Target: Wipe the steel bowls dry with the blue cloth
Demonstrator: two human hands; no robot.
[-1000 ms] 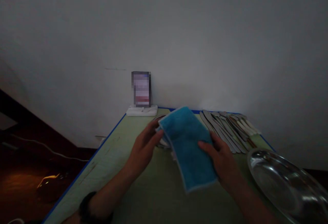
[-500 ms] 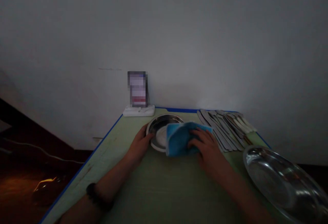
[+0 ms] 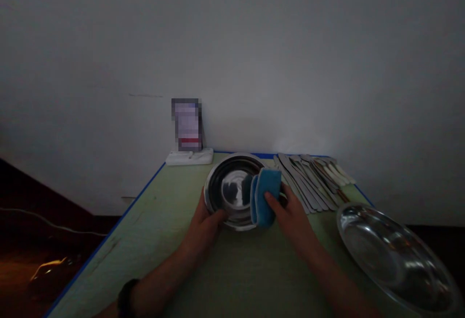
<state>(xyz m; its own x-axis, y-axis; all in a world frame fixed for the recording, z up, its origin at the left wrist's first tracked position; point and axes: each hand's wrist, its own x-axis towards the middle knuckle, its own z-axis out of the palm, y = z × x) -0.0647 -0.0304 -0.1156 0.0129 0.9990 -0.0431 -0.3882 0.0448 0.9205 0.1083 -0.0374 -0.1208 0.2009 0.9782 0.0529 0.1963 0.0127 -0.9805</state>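
A round, shiny metal bowl is tilted toward me over the table. My left hand grips its lower left rim, the thumb lying over the edge and the other fingers hidden behind. At the bowl's right side, my right hand pinches a folded blue cloth, thumb in front. The cloth covers the right part of the bowl's rim. Whether the right fingers also press on the bowl behind the cloth is hidden.
The green table has a blue edge against the wall. Knives, spoons and other cutlery lie at the back right. A large oval metal basin stands at the right. A phone-like device leans on a white base.
The bowl is raised and tipped more toward me. My right hand has turned, and the cloth has gone from spread out to folded at the bowl's right rim.
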